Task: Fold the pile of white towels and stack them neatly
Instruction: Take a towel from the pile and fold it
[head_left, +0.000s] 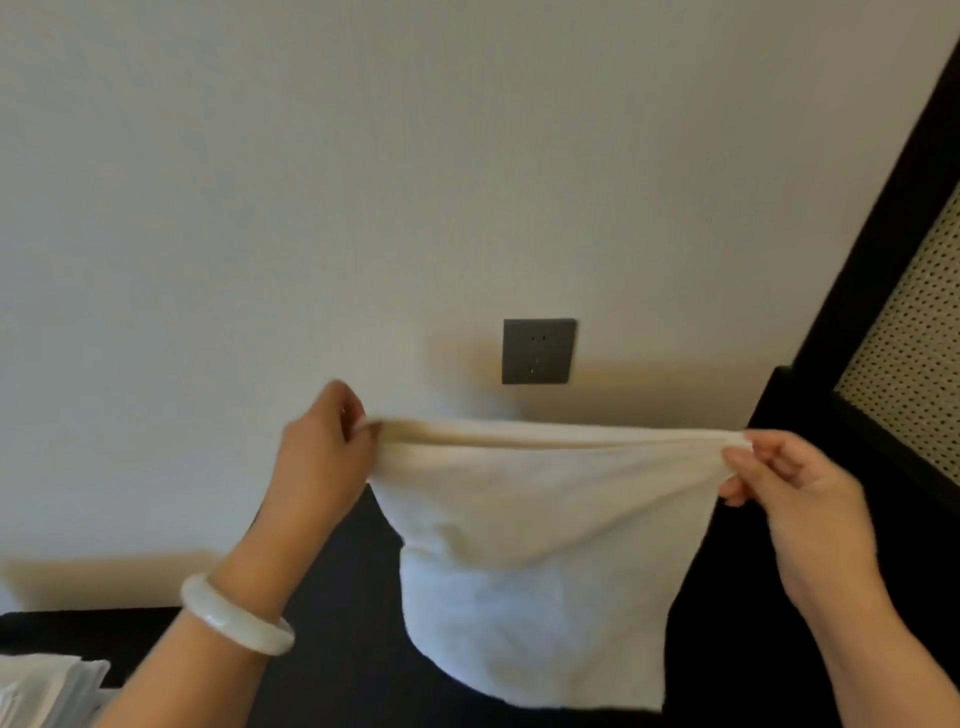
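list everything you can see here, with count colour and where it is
towel: one, white, held up in the air at centre, hanging down from its top edge
stacked towels: one pile, white, bottom left corner
wall socket: one, dark grey, on the wall above the held towel
wall: cream, fills the background
dark surface: black, below and behind the towel
cane panel: one, beige in a black frame, right edge
bangle: one, pale white, on the left wrist
left hand: pinches the towel's left corner
right hand: pinches the right corner
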